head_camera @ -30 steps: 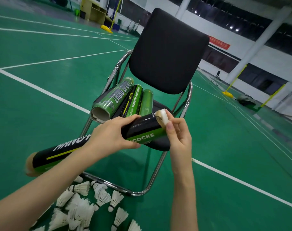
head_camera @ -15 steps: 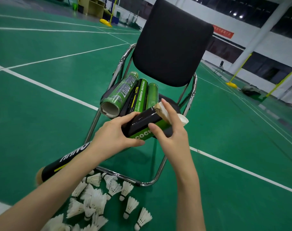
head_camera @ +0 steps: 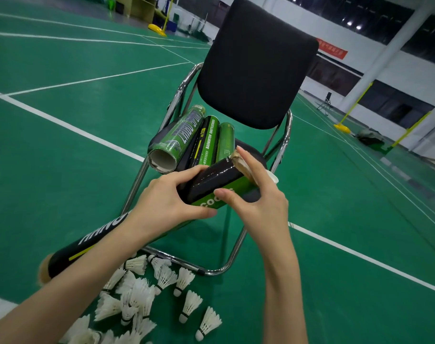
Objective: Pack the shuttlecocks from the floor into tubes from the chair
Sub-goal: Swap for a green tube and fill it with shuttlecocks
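Observation:
A long black and green shuttlecock tube lies slanted in front of me, its far end raised over the chair seat. My left hand grips it near that end. My right hand is at the tube's mouth, fingers round a white cap that sits just off the torn rim. Three more tubes lie side by side on the black chair. Several white feather shuttlecocks are scattered on the green floor below my arms.
The chair's chrome frame stands just beyond the shuttlecocks. White court lines cross the green floor. Yellow net-post bases and a wooden cabinet are far off at the back.
The white cap has come off the tube's far end in my right hand. The camera has tilted down a little, showing more shuttlecocks.

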A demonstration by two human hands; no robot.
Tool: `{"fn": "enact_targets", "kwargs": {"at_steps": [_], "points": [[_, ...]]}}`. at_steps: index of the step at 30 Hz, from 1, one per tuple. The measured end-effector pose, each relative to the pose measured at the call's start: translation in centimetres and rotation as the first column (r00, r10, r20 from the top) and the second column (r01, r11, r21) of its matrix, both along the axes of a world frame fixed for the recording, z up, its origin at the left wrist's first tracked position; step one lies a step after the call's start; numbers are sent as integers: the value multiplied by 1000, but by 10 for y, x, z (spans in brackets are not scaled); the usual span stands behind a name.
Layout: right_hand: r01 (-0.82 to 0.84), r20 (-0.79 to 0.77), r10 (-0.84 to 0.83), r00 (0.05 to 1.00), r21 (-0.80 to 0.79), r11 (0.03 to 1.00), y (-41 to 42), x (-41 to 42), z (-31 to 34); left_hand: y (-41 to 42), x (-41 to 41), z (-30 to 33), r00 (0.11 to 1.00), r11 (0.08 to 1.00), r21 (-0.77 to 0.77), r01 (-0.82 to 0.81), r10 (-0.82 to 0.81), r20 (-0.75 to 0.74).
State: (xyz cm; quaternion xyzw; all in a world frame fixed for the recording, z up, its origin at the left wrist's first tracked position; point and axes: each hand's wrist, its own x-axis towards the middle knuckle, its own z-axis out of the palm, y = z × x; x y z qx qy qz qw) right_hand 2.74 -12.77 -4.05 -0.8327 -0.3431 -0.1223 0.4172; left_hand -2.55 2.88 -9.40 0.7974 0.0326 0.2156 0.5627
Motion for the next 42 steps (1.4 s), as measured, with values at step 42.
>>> {"fn": "enact_targets", "kwargs": {"at_steps": [42], "points": [[-90,-405,160,900,186,978,-15,2,-20,17,2,-11,992,959,254,122,-110,-60]]}}
